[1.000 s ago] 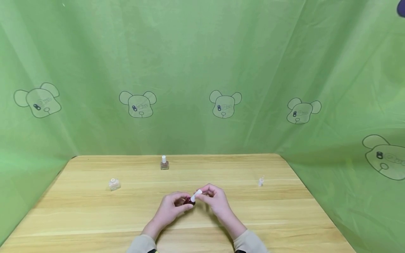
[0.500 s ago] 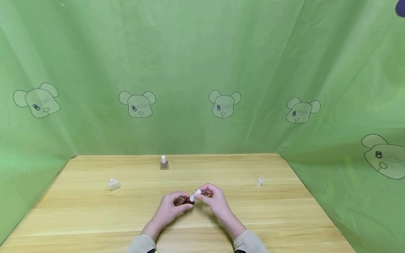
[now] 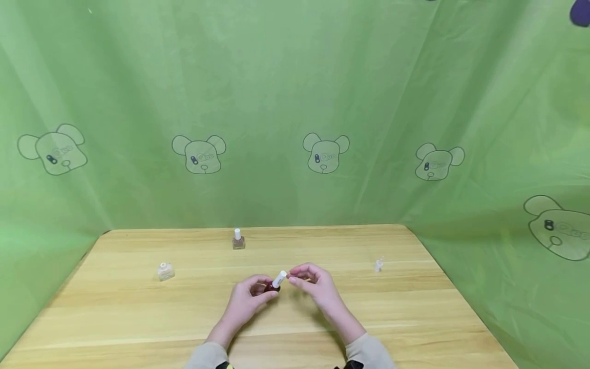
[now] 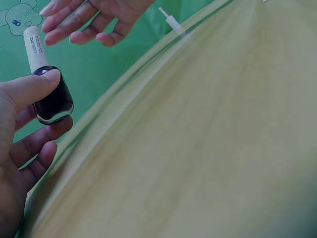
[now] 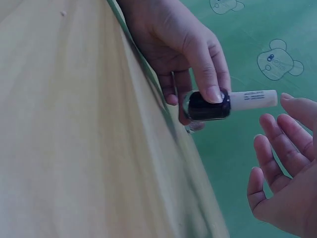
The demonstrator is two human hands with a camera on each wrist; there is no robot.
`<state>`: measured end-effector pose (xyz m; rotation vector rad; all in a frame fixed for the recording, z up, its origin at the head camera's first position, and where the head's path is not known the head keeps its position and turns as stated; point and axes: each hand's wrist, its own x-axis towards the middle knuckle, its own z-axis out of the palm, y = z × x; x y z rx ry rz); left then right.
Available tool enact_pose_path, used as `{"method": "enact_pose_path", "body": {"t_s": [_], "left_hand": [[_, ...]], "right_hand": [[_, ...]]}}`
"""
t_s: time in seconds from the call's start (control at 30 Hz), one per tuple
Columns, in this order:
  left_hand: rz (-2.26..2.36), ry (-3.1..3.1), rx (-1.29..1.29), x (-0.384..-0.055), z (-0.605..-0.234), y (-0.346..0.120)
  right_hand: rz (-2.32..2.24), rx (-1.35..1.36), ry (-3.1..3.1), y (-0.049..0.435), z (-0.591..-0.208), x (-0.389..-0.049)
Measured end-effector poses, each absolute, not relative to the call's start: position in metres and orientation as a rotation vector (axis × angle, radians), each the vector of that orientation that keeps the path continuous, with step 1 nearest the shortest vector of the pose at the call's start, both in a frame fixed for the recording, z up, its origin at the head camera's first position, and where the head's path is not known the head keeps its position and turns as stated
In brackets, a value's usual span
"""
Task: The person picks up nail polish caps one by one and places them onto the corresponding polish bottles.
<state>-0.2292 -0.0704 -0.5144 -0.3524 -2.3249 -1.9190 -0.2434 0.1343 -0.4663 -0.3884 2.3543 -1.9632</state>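
Observation:
My left hand point(image 3: 243, 301) pinches a nail polish bottle point(image 4: 53, 101) of dark red glass between thumb and fingers. Its white cap point(image 5: 253, 99) is seated on the neck, and the bottle leans to the right in the head view. Close to the cap's top end, my right hand point(image 3: 319, 288) has its fingers loosely spread and holds nothing. In the right wrist view, the right thumb tip lies just off the end of the cap. Part of the bottle's base is hidden by the left fingers.
An uncapped clear bottle point(image 3: 166, 272) is on the wooden table point(image 3: 138, 318) at left. Further back stands a capped, brownish nail polish bottle point(image 3: 238, 243). At right, a white brush cap point(image 3: 379, 265) stands with its brush upward. Green curtain point(image 3: 267, 77) surrounds the table.
The right fingers have come off the white cap and moved slightly right. The left hand has shifted a little up and left with the bottle, and the cap now stands straighter.

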Motion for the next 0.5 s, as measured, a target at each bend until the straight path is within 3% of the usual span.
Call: {"method": "enact_pose_path", "body": {"t_s": [0.5], "left_hand": [[-1.971,-2.256,-0.316,-0.264,-0.521,-0.056]], "right_hand": [[-2.077,-0.344,2.417,0.166,-0.448,-0.257]]}}
